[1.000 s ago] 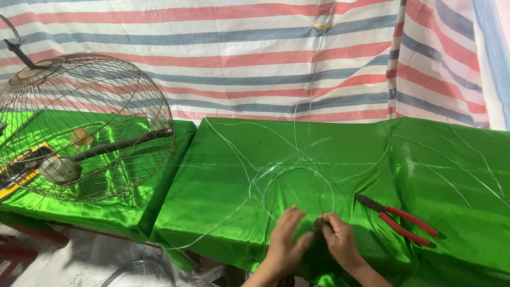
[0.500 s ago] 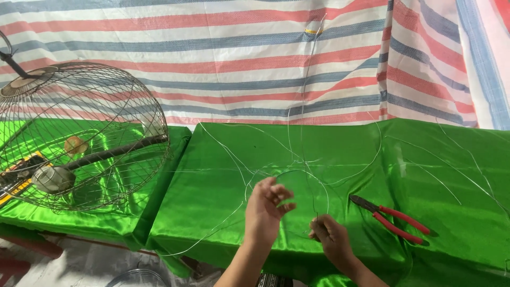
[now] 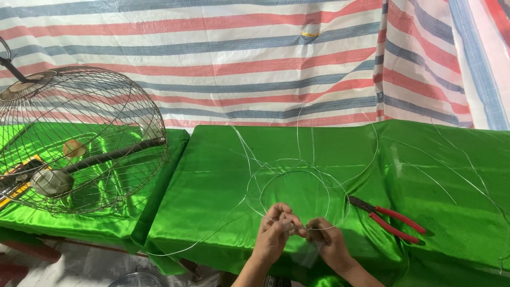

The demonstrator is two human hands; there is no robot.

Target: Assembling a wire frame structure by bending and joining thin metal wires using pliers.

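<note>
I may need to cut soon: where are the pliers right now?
In the head view, the pliers lie on the green cloth just right of the right hand, beside the wire ring, untouched.

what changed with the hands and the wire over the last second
The left hand lifted up off the wire loop half a second ago, fingers spread, and has now come back down to meet the right hand, both pinching the wire at the loop's near edge. The pliers and wire cage stayed put.
</note>
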